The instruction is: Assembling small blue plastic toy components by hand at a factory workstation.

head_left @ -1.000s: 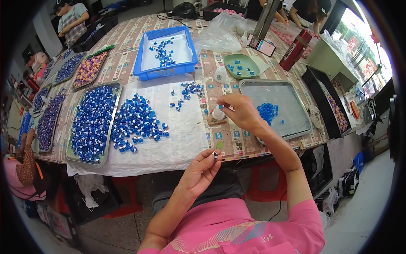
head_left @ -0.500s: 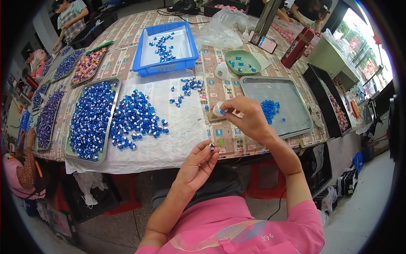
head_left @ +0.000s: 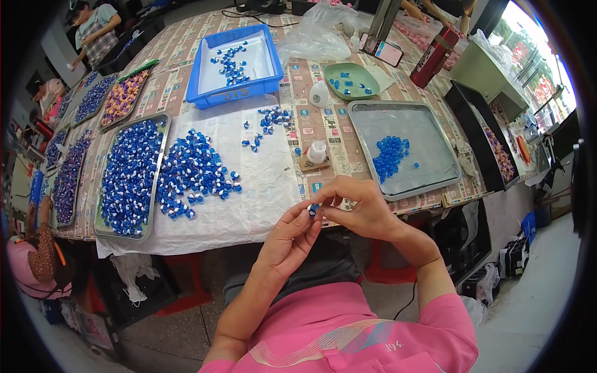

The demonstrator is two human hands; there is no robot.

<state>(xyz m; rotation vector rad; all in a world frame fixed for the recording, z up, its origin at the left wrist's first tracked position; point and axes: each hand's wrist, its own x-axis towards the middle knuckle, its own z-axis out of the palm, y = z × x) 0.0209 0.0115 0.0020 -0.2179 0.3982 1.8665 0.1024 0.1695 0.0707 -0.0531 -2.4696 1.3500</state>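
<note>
In front of my body, my left hand (head_left: 287, 241) pinches a small blue-and-white bead piece (head_left: 313, 209) between thumb and fingertips. My right hand (head_left: 362, 210) meets it there, thumb and forefinger closed at the blue part of the same piece; the fingertips partly hide it. Just beyond my hands, a small white bottle (head_left: 317, 150) stands on a wooden block. To the right, a metal tray (head_left: 429, 112) carries loose round blue beads (head_left: 390, 155). Left of my hands, a pile of blue-and-white pieces (head_left: 194, 174) lies on white sheeting (head_left: 261, 205).
A metal tray (head_left: 163, 140) full of blue-and-white pieces stands left. Farther back are a blue plastic bin (head_left: 233, 98), a green dish (head_left: 339, 69), a white squeeze bottle (head_left: 319, 94), a phone (head_left: 382, 51) and a red flask (head_left: 433, 57). Other people work around the table.
My right hand has come from the small white bottle, with a blue bead in its fingertips, down and left to the piece in my left hand. The left hand has hardly moved.
</note>
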